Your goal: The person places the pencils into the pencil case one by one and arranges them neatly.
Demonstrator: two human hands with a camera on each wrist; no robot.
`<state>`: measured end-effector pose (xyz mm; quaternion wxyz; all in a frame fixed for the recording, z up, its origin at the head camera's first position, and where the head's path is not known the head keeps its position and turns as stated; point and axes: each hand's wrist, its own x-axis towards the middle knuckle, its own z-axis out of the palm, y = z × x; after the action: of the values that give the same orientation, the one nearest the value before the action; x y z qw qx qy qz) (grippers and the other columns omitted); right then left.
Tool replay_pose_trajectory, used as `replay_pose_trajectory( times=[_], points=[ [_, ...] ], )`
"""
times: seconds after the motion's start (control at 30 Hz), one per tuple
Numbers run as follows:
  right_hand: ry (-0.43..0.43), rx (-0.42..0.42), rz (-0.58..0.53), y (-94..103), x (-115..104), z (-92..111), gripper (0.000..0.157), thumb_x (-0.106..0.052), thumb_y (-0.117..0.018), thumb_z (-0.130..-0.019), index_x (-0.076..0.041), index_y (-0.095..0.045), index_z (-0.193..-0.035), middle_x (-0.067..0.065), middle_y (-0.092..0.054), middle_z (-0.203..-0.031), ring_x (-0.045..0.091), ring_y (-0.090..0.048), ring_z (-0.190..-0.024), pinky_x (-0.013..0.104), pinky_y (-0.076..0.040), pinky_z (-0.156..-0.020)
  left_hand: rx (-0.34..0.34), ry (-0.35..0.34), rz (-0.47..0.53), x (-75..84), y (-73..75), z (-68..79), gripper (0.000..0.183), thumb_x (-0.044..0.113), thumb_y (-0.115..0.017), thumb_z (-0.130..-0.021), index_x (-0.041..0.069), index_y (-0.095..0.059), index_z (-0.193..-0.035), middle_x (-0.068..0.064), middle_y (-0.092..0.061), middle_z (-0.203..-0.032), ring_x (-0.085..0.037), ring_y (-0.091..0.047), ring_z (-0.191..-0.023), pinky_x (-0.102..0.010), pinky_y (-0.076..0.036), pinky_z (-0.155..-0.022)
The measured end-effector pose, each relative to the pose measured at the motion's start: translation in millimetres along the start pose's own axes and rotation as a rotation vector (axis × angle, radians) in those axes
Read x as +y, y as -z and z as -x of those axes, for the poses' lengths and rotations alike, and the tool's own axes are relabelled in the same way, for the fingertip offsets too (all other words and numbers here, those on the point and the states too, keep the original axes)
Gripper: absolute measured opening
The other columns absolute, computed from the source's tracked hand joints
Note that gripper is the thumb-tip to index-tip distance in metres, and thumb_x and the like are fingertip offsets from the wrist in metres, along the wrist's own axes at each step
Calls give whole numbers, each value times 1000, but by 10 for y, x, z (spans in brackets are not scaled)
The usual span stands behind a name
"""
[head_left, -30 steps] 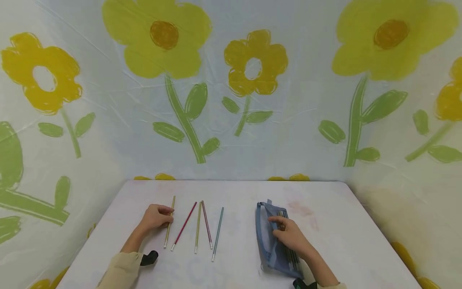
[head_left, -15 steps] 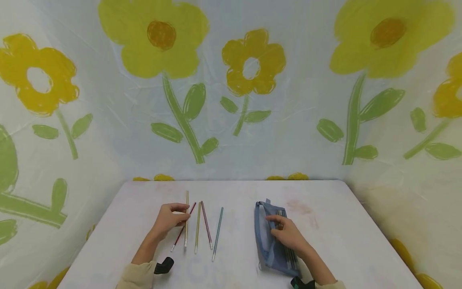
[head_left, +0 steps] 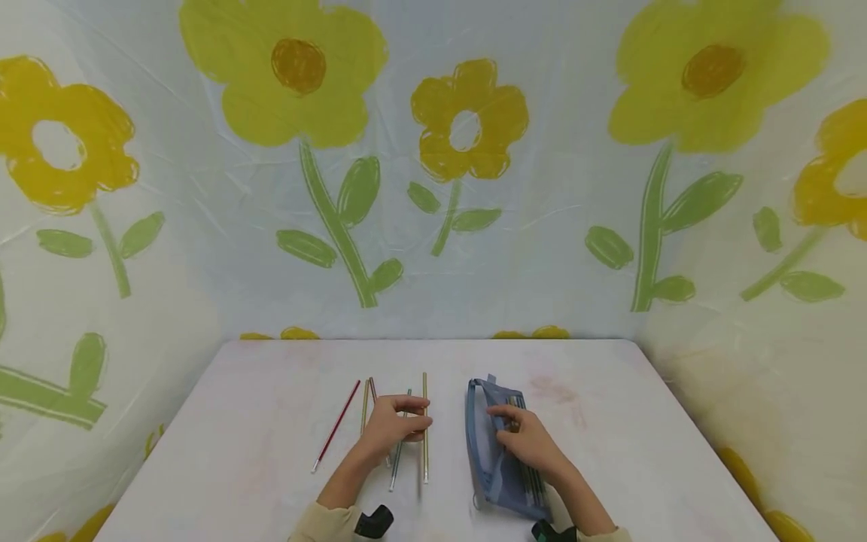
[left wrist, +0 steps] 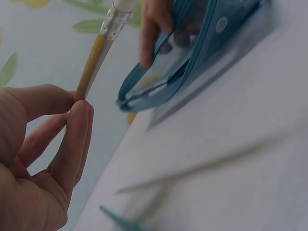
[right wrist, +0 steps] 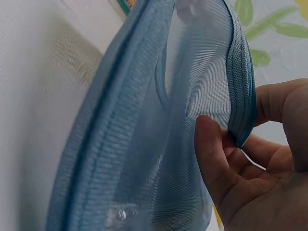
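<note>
Thumb and fingertips of my left hand (head_left: 393,423) pinch a gold pencil (head_left: 425,455), held above the table left of the pouch. In the left wrist view, its silver ferrule and white eraser end (left wrist: 124,5) point up towards the pouch. My right hand (head_left: 531,440) pinches the zipped rim of a blue mesh pencil pouch (head_left: 501,482), and its mouth gapes. Several pencils (head_left: 531,482) show along the pouch's right side. Beneath and beside my left hand lie a red pencil (head_left: 336,427), a yellow one (head_left: 364,406), a dark red one (head_left: 372,389) and a teal one (head_left: 396,468), partly hidden.
The white table (head_left: 271,421) has rounded far corners. Behind it and at both sides hangs a pale cloth (head_left: 542,278) printed with yellow flowers. A black strap piece (head_left: 375,521) sits at my left wrist, and another (head_left: 552,532) at my right.
My left hand has lifted the gold pencil from the left end of the row and carried it right, over the other pencils, towards the pouch. My right hand keeps its grip on the rim.
</note>
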<state>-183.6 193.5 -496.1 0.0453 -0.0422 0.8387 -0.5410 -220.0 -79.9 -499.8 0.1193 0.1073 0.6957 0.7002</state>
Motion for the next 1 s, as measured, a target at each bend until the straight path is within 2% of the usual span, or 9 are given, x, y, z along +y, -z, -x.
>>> replay_pose_trajectory(
  times=[0.2,0.4,0.47,0.57,0.8,1.0],
  points=[
    [16,-29,6,-63,-34,-25,47,4,-59,-80,0,-60,-128,10,-53,-94,16,-49,-62,27,-44,-52,22,-16,19,-59,-247,-46,37,2,-78,-79,-10,-66,-112,-13,-61,-94,-17,-68,-69,-33,-58,-62],
    [19,16,15,-25,-66,-62,47,6,-58,-81,0,-60,-127,10,-54,-94,17,-48,-59,28,-42,-50,16,-10,84,-87,-527,-152,36,-1,-77,-80,-10,-66,-113,-13,-61,-94,-17,-68,-69,-34,-59,-63],
    [9,13,11,-36,-66,-69,47,6,-58,-81,-1,-60,-127,10,-54,-96,17,-48,-60,28,-42,-51,30,12,95,-99,-580,-159,35,-3,-76,-80,-10,-66,-113,-14,-60,-94,-18,-68,-68,-34,-59,-62],
    [-4,1,17,-88,-60,-73,48,6,-58,-80,-2,-61,-127,10,-55,-97,17,-49,-61,27,-42,-51,58,22,79,-114,-609,-151,34,-3,-76,-79,-9,-67,-111,-14,-60,-94,-17,-67,-66,-33,-58,-60],
    [-35,-11,-9,-174,-37,-3,47,4,-60,-80,-3,-62,-126,11,-55,-96,17,-49,-62,26,-42,-51,68,28,74,-199,-628,-128,32,0,-76,-79,-9,-67,-109,-11,-61,-92,-15,-66,-65,-32,-58,-61],
    [25,-31,-7,-138,-165,-17,47,6,-58,-80,-1,-62,-126,9,-52,-93,17,-49,-59,27,-42,-50,74,12,79,-146,-630,-160,29,1,-76,-79,-6,-70,-107,-10,-63,-93,-17,-67,-68,-31,-58,-60]
  ],
)
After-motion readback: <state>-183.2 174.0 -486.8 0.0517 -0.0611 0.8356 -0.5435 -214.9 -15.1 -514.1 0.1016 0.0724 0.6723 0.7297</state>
